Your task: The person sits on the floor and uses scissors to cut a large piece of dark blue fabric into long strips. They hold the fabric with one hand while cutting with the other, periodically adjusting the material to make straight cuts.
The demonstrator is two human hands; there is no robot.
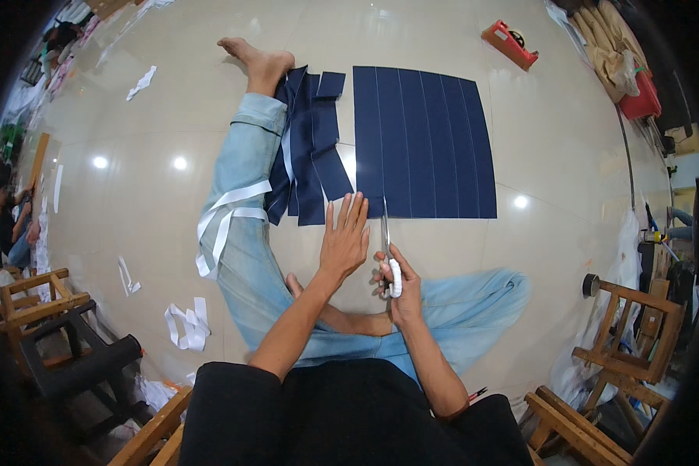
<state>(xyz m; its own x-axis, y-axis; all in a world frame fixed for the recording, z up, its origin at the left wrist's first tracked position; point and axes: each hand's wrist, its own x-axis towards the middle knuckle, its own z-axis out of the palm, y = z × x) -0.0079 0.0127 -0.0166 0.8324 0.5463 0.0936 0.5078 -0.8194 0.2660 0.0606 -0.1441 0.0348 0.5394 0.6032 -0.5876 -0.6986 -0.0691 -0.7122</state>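
Observation:
A large navy fabric sheet [427, 147] with pale lengthwise lines lies flat on the floor before me. My right hand [398, 283] grips scissors [396, 276] by their white-wrapped handle, and the blades reach the sheet's near edge close to its left side. My left hand [346, 237] lies flat with fingers stretched out, the fingertips at the sheet's near left corner. Left of the sheet, several cut navy pieces [311, 147] are heaped loosely against my outstretched leg. A white strip [225, 225] drapes over that leg.
A red tape dispenser [509, 44] lies at the far right. White scraps [188, 324] are scattered at left. Wooden stools [629, 326] and a black stool [78, 353] stand at the sides. Another person [15, 217] sits at far left. Brown rolls [606, 43] lie at upper right.

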